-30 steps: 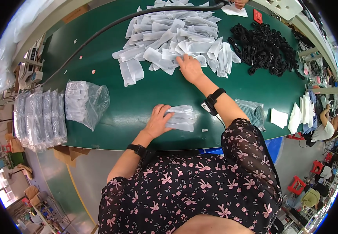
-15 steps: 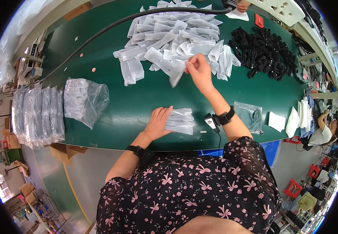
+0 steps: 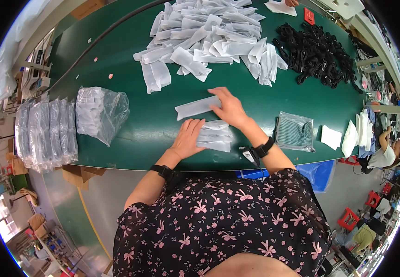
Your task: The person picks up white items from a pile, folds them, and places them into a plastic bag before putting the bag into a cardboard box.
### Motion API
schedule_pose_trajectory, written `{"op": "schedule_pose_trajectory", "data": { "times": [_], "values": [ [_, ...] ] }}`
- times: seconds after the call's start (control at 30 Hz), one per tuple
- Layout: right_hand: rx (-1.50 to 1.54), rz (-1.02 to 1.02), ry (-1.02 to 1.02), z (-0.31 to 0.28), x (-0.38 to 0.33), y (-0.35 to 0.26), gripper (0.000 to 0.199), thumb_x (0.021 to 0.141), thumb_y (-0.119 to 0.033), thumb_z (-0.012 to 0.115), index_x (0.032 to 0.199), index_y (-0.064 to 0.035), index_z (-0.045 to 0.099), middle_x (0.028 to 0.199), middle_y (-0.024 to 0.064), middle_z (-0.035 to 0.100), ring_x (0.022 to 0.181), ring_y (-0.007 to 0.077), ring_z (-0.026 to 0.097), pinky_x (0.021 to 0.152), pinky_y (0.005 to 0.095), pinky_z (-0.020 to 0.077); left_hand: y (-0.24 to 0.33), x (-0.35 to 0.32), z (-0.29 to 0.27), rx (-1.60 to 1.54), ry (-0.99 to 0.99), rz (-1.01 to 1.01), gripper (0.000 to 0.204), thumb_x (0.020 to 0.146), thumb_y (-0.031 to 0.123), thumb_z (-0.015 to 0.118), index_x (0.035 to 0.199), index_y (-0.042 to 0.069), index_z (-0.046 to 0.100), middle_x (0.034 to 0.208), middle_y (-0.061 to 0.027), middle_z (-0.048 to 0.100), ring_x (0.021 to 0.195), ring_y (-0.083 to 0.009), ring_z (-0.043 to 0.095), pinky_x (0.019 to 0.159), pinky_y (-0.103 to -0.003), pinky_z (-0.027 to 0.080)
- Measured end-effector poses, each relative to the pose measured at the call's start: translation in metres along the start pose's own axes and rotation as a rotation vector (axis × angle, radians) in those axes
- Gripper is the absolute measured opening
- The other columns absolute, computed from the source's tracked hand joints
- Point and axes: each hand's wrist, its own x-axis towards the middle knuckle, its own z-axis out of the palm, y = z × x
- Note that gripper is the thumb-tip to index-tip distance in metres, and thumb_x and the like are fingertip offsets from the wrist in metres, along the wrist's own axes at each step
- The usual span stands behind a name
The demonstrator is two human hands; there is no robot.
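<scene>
A frosted white pouch (image 3: 195, 108), long and flat, is in my right hand (image 3: 230, 108). My fingers and thumb close on its right end, and its left end points out over the green table. Just below it lies a small stack of the same pouches (image 3: 215, 137). Around that stack's left end is my left hand (image 3: 187, 138), fingers along the upper side and thumb at the lower side. A large heap of frosted pouches (image 3: 204, 41) covers the far middle of the table. What the pouches contain does not show clearly.
Coiled black cables (image 3: 315, 55) are piled at the far right. Leftward stand a clear bag of pouches (image 3: 100, 113) and a row of filled bags (image 3: 45, 134). A bagged striped item (image 3: 295, 131) and white cloths (image 3: 331, 137) lie right. A black cable (image 3: 112, 34) crosses the far left.
My right hand has come back from the heap toward the stack, bringing one pouch, which now lies nearly level above the stack. My left hand stays at the stack's left end.
</scene>
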Motion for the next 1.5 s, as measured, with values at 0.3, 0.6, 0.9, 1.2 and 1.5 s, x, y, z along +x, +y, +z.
{"op": "schedule_pose_trajectory", "data": {
  "times": [0.3, 0.6, 0.9, 1.2, 1.5],
  "values": [
    [-0.007, 0.112, -0.29, 0.02, -0.017, 0.041, 0.021, 0.069, 0.004, 0.057, 0.088, -0.002, 0.054, 0.086, 0.015, 0.056, 0.08, 0.037, 0.056, 0.069, 0.0426, 0.0462, 0.002, -0.007, -0.016, 0.094, 0.09, 0.03, 0.089, 0.048, 0.029, 0.087, 0.126, 0.008, 0.048, 0.125, -0.0169, 0.041, 0.121, -0.0395, 0.036, 0.103, -0.049, 0.032],
    [-0.115, -0.018, -0.321, 0.002, -0.038, 0.035, 0.025, 0.068, -0.002, 0.06, 0.092, -0.004, 0.053, 0.092, 0.015, 0.054, 0.091, 0.037, 0.053, 0.077, 0.0442, 0.0438, -0.012, 0.004, -0.02, -0.061, -0.016, 0.039, 0.084, 0.047, 0.029, 0.089, 0.119, 0.01, 0.051, 0.129, -0.0189, 0.036, 0.127, -0.0429, 0.03, 0.105, -0.051, 0.032],
    [-0.39, -0.265, -0.548, 0.018, -0.06, -0.016, 0.105, 0.058, -0.041, 0.082, 0.143, -0.0087, 0.029, 0.142, 0.0258, 0.028, 0.129, 0.0429, 0.032, 0.107, 0.0523, 0.0251, -0.022, -0.004, 0.006, -0.196, 0.114, 0.037, 0.091, 0.05, 0.026, 0.088, 0.123, 0.003, 0.039, 0.131, -0.0196, 0.035, 0.126, -0.043, 0.032, 0.106, -0.05, 0.031],
    [-0.389, -0.212, -0.367, 0.035, -0.052, -0.012, 0.091, 0.06, -0.023, 0.081, 0.137, -0.0019, 0.036, 0.127, 0.0281, 0.038, 0.116, 0.0419, 0.04, 0.1, 0.0513, 0.0336, -0.045, 0.01, -0.004, -0.117, 0.021, 0.059, 0.097, 0.058, 0.024, 0.085, 0.136, 0.002, 0.032, 0.133, -0.0191, 0.035, 0.126, -0.0402, 0.033, 0.106, -0.047, 0.031],
    [-0.264, -0.175, -0.385, 0.048, -0.062, -0.01, 0.085, 0.064, -0.014, 0.078, 0.138, -0.0021, 0.038, 0.116, 0.0236, 0.044, 0.107, 0.0395, 0.045, 0.089, 0.0445, 0.0449, -0.021, -0.011, -0.036, -0.062, 0.144, 0.018, 0.087, 0.062, 0.03, 0.081, 0.134, 0.004, 0.04, 0.128, -0.0191, 0.039, 0.122, -0.0392, 0.036, 0.104, -0.05, 0.031]
  ]
}}
